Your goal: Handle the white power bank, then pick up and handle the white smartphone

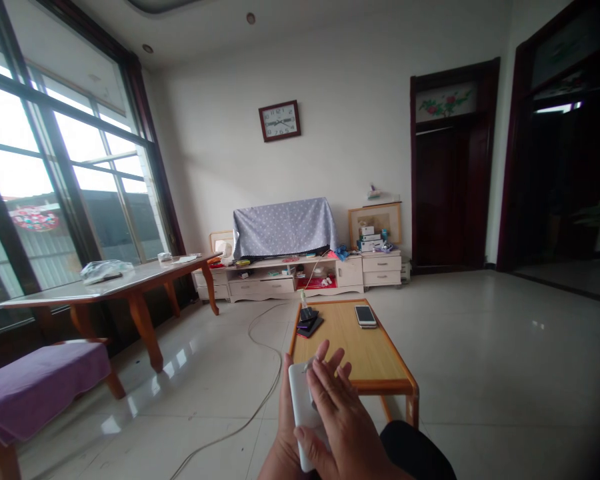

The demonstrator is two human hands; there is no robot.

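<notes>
At the bottom centre my left hand (pixel 283 427) holds a white flat rectangular device (pixel 300 400) upright from underneath. My right hand (pixel 337 413) lies across the device's front, fingers spread and pointing up, thumb at its lower edge. Both hands hover just in front of a low wooden coffee table (pixel 375 363). On the table's far end lie a white phone (pixel 365 315) and a dark stack of small devices (pixel 309 321).
A white cable (pixel 260 400) trails over the tiled floor to the table. A long wooden table (pixel 130 283) and a purple-cushioned bench (pixel 35 387) stand left by the window. A covered TV on a low cabinet (pixel 285 230) sits at the far wall. Dark doors are at the right.
</notes>
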